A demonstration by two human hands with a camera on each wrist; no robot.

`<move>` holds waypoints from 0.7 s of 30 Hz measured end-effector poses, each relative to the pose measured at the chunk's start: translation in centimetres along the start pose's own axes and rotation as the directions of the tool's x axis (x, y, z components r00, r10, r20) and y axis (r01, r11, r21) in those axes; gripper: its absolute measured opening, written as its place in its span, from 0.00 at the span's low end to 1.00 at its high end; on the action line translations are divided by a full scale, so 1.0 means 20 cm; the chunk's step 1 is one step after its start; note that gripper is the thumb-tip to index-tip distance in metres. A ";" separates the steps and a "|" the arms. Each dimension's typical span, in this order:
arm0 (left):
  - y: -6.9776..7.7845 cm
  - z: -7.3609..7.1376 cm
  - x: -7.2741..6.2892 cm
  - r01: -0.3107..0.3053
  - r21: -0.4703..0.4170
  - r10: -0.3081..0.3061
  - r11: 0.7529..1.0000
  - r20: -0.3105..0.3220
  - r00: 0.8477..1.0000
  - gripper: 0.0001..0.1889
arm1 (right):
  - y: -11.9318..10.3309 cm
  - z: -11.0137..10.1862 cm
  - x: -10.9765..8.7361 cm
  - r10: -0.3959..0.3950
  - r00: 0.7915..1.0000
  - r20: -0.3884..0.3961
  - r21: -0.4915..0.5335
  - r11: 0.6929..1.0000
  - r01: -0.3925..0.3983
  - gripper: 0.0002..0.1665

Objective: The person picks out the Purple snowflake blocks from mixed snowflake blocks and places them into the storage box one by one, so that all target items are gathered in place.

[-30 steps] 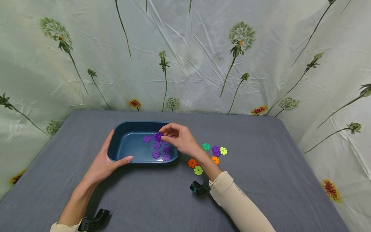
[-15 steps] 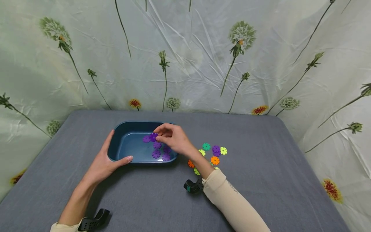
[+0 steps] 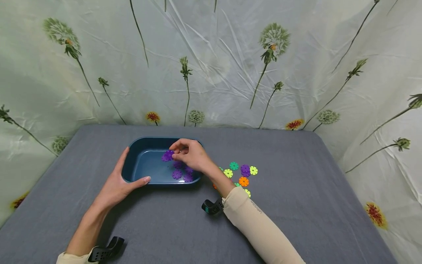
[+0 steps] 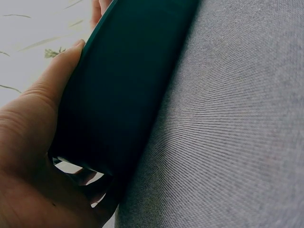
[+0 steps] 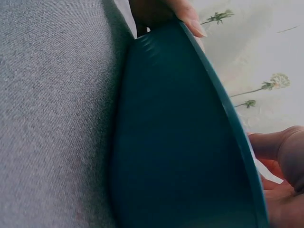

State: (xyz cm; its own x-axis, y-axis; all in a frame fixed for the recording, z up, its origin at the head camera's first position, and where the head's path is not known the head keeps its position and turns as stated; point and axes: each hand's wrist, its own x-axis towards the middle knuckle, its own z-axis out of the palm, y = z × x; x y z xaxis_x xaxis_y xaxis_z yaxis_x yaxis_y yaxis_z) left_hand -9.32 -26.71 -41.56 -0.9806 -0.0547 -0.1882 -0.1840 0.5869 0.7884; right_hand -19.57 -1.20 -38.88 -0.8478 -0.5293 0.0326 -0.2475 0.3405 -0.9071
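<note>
My left hand [image 3: 117,183] grips the left end of a blue plastic tray [image 3: 135,176], its thumb along the near rim and its fingers around the far side. In the left wrist view that hand [image 4: 33,133] wraps the tray's end. Over the tray, my right hand [image 3: 192,156] pinches a purple notched disc [image 3: 169,154] between thumb and fingertips. Several purple discs [image 3: 177,174] lie on the tray floor, some partly behind the right hand. From the right wrist the tray's outer wall [image 5: 175,128] hides the disc.
Right of the tray, under and beside the right forearm, lie several loose notched discs: green [image 3: 234,166], purple [image 3: 245,170], orange [image 3: 244,181] and yellow [image 3: 253,170]. Grey cloth [image 3: 171,227] covers the table. A flower-patterned curtain [image 3: 224,66] hangs behind it.
My right hand has moved left over the tray with the purple disc pinched in it, to the leftmost disc there. The left hand stays on the tray, and the tray stays put.
</note>
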 end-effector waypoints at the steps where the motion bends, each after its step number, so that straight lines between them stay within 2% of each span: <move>1: 0.00 0.00 0.00 -0.005 -0.001 0.005 1.000 -0.001 1.000 0.66 | 0.00 0.01 0.01 0.007 1.000 0.004 -0.005 1.000 -0.007 0.11; 6: 0.00 -0.01 0.00 -0.017 -0.003 0.017 1.000 0.000 1.000 0.66 | 0.00 0.03 0.04 0.045 0.999 0.005 -0.030 0.999 -0.045 0.09; 21: 0.01 -0.01 -0.01 -0.001 0.000 0.001 1.000 0.007 1.000 0.66 | 0.01 0.11 0.09 0.117 0.993 0.025 -0.130 0.985 -0.113 0.08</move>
State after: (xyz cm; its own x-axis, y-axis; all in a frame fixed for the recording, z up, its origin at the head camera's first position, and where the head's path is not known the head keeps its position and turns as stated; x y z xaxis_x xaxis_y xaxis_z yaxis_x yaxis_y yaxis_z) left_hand -9.25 -26.75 -41.38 -0.9804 -0.0480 -0.1913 -0.1826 0.5874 0.7884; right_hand -20.14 -3.86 -40.00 -0.8590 -0.5051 -0.0841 -0.2090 0.4958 -0.8429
